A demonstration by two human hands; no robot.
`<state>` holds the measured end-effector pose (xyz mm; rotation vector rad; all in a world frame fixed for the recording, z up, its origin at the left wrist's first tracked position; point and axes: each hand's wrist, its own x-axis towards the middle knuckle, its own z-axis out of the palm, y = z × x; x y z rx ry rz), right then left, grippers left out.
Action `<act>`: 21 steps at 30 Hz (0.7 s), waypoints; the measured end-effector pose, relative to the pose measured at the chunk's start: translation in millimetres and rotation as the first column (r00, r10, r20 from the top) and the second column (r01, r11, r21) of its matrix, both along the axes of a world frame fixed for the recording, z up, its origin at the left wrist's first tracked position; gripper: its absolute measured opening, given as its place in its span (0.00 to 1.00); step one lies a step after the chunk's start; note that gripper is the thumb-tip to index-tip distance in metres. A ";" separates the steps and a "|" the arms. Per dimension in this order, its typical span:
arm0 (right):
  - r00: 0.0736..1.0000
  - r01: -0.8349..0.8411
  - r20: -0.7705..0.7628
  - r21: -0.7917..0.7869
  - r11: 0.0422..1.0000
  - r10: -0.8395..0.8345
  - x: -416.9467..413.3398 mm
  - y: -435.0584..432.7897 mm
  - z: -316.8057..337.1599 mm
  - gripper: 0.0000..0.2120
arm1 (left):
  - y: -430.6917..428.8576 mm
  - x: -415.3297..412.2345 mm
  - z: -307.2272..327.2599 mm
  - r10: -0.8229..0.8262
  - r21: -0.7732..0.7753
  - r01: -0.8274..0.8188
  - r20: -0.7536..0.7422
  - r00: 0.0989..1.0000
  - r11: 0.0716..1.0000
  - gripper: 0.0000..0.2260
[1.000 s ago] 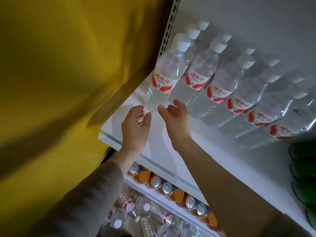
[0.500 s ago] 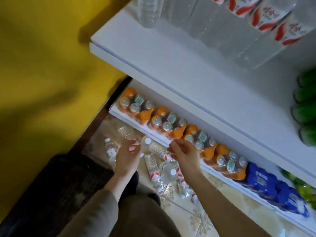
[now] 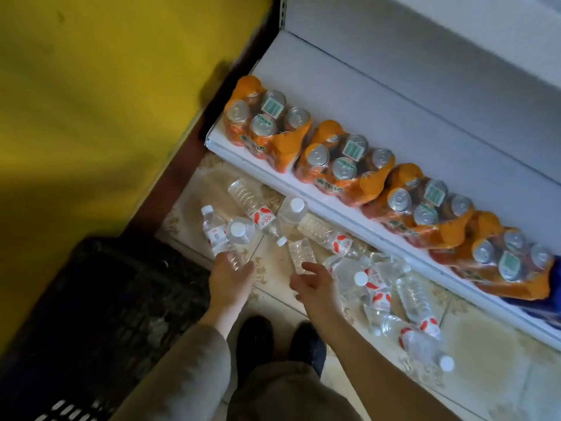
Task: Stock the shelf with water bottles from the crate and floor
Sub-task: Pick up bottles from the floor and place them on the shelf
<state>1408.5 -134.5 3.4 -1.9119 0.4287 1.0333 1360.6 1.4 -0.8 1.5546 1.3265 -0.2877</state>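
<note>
Water bottles (image 3: 306,238) lie scattered on the floor (image 3: 485,344) before the bottom shelf (image 3: 394,123) — can packs (image 3: 349,165) line its front edge — the crate (image 3: 106,314) sits left.

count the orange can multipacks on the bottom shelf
4 in a row along the shelf front: far left, next, third, right end, beside a blue pack. More may lie beyond the frame's right edge.

Grey sleeve (image 3: 194,369), dark shoes (image 3: 255,335)
</note>
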 end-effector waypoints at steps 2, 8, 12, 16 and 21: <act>0.996 -0.088 0.017 0.035 0.996 0.087 5.4 24.7 -33.4 0.22 | 22.8 4.5 -29.3 -0.042 0.049 0.039 0.044 0.998 0.998 0.16; 0.854 -0.477 0.211 -0.046 0.878 0.475 21.1 92.0 -132.8 0.38 | 71.2 29.5 -91.8 -0.342 0.143 0.344 -0.041 0.939 0.928 0.28; 0.745 -0.595 0.296 -0.113 0.796 0.598 29.9 119.0 -165.0 0.42 | 89.1 36.6 -119.8 -0.523 0.068 0.524 -0.037 0.851 0.849 0.26; 0.778 -0.526 0.343 -0.101 0.844 0.526 31.7 125.8 -167.5 0.31 | 95.1 37.8 -127.3 -0.530 0.068 0.531 -0.026 0.848 0.845 0.25; 0.795 -0.515 0.342 -0.059 0.855 0.501 32.5 117.2 -132.6 0.28 | 86.7 29.1 -102.1 -0.421 -0.046 0.428 0.112 0.900 0.902 0.23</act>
